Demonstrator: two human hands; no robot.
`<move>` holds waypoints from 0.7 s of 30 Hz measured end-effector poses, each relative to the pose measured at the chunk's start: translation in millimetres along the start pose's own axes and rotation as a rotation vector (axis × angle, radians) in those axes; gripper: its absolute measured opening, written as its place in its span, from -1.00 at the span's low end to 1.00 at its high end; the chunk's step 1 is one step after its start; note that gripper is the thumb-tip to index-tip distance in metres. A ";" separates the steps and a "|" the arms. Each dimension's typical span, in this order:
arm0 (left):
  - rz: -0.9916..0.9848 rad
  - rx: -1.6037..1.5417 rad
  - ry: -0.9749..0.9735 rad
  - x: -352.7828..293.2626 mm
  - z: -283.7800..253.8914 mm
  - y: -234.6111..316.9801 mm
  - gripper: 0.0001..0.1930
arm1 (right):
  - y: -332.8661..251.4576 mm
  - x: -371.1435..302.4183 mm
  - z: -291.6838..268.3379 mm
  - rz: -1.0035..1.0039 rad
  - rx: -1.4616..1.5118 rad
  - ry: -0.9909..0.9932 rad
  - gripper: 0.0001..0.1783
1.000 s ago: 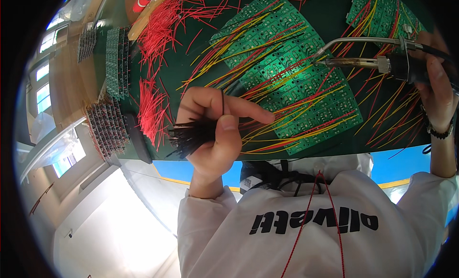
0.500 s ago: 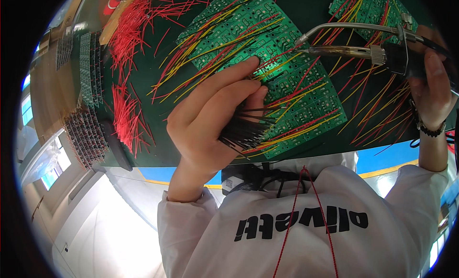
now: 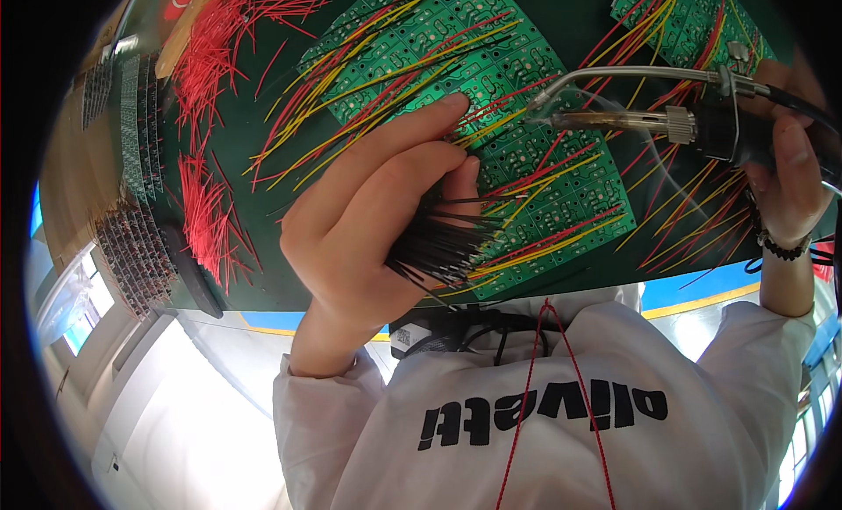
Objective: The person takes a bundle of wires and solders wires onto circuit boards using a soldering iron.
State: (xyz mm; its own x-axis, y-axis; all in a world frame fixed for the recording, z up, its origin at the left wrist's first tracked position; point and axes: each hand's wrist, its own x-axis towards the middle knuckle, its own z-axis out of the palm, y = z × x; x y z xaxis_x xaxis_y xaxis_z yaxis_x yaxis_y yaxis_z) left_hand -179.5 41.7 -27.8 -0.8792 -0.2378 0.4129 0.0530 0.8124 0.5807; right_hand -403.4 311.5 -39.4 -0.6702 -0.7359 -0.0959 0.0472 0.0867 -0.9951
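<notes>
My left hand is closed around a bundle of short black wires. Its index finger and thumb reach over a green circuit board panel, with the fingertips close to the board face. In my right hand is a soldering iron, gripped by its dark handle. A bent metal solder-feed tube is clamped along the iron, its end near the iron's tip. That tip sits at the board, a little right of my left fingertips. Red, yellow and black wires run across the panel in rows.
Loose red wires lie in piles on the dark green mat at the left. Stacked small boards stand beyond them. A second wired green panel is at the far right. A thin wisp of smoke curls near the iron.
The iron's tip has shifted slightly left and nearer across the board, and smoke now curls beside it. My left hand keeps its grip on the black wires. The whole view has shifted a little.
</notes>
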 end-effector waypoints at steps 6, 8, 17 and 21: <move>-0.019 0.026 -0.007 -0.1 -0.4 1.2 -0.87 | -7.0 9.3 24.1 -0.165 -0.276 -0.058 -0.67; -0.023 0.030 -0.005 -0.4 -0.1 1.0 -0.87 | -12.4 10.4 37.9 -0.147 -0.269 -0.010 -0.66; -0.069 0.022 -0.029 2.0 -0.5 6.7 -0.87 | -36.1 12.5 84.4 -0.073 -0.240 0.211 -0.57; -0.072 0.033 -0.017 -0.9 -0.6 4.0 -0.87 | -39.7 12.9 99.0 -0.044 -0.216 0.299 -0.51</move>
State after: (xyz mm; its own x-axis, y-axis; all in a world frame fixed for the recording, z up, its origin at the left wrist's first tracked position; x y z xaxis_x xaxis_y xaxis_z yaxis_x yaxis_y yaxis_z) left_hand -178.2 44.8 -25.4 -0.8879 -0.2873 0.3592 -0.0257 0.8107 0.5849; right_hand -340.6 232.0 -3.4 -0.8563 -0.5164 -0.0106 -0.1223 0.2225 -0.9672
